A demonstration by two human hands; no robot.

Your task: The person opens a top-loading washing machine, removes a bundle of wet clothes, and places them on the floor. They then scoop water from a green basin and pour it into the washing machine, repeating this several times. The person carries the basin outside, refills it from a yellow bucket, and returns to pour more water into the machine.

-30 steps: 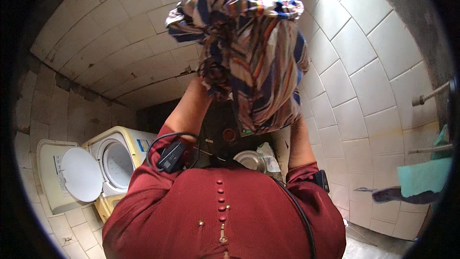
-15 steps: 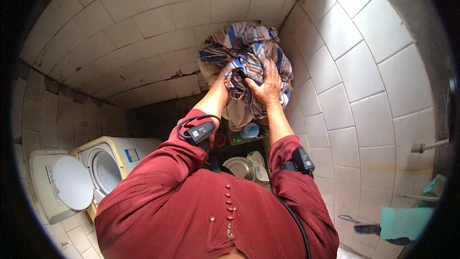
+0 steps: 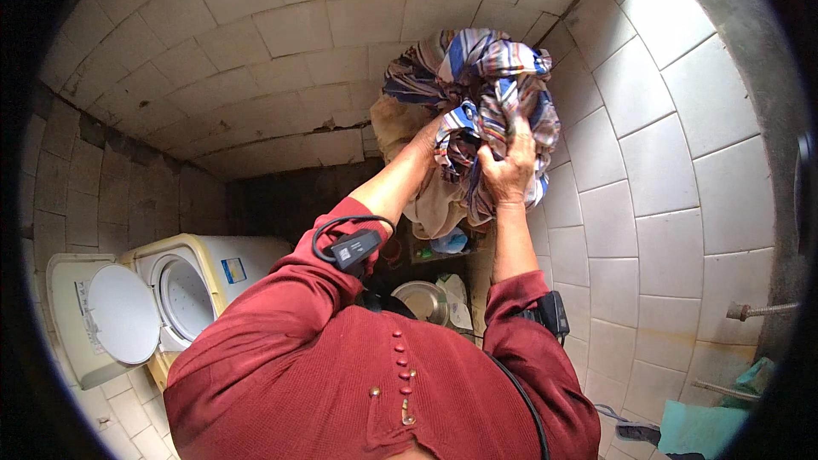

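A big crumpled bundle of striped cloth (image 3: 503, 60), in blue, white, brown and red, sits ahead of me in the corner between two tiled walls. Beige cloth (image 3: 396, 123) shows under its left and near sides. My left hand (image 3: 433, 136) is pushed into the folds at the bundle's near left, its fingers mostly covered by bunched fabric. Over the near right part, my right hand (image 3: 509, 169) grips the striped cloth, thumb to the left and fingers reaching forward. What supports the bundle underneath is hidden.
At the left stands a cream washing machine (image 3: 256, 264) with its round lid (image 3: 123, 313) raised. A metal basin (image 3: 421, 300), a pale plastic bag (image 3: 456, 294) and a blue item (image 3: 450, 242) lie below my arms. A pipe fitting (image 3: 750, 311) juts from the right wall.
My hands and the bundle appear farther right, as does the wall corner behind them. The folds between my hands have shifted, and my right fingers are more curled into the cloth.
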